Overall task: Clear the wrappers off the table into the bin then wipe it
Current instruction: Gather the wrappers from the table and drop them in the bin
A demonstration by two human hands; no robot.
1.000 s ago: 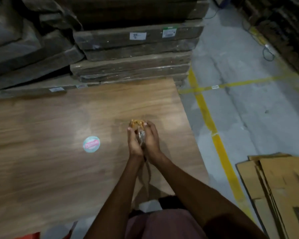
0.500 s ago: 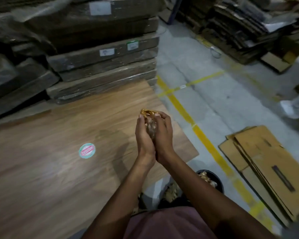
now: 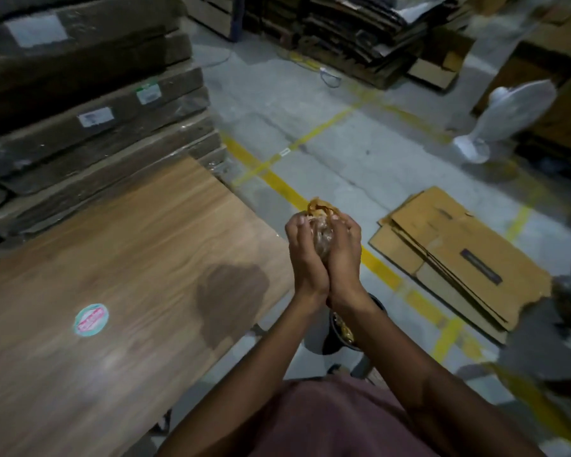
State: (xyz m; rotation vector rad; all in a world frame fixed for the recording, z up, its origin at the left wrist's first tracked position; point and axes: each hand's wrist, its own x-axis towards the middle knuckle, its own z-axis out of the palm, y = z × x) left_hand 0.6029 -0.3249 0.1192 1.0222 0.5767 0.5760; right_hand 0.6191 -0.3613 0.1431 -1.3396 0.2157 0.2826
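Both hands — left hand (image 3: 305,255), right hand (image 3: 343,255) — have swung off the table (image 3: 119,275), cupped tight round wrappers (image 3: 322,237) (none spill), above the bin (image 3: 342,328).

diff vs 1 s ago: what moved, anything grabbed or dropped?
Both hands, left hand and right hand, carried the crumpled gold-and-clear wrapper wad rightward, from over the wood-grain table to past its right edge, above the dark round bin on the floor. Nothing grabbed or dropped. Unchanged: the two-handed cupped grip on the wad, and the round teal-and-red sticker on the table.
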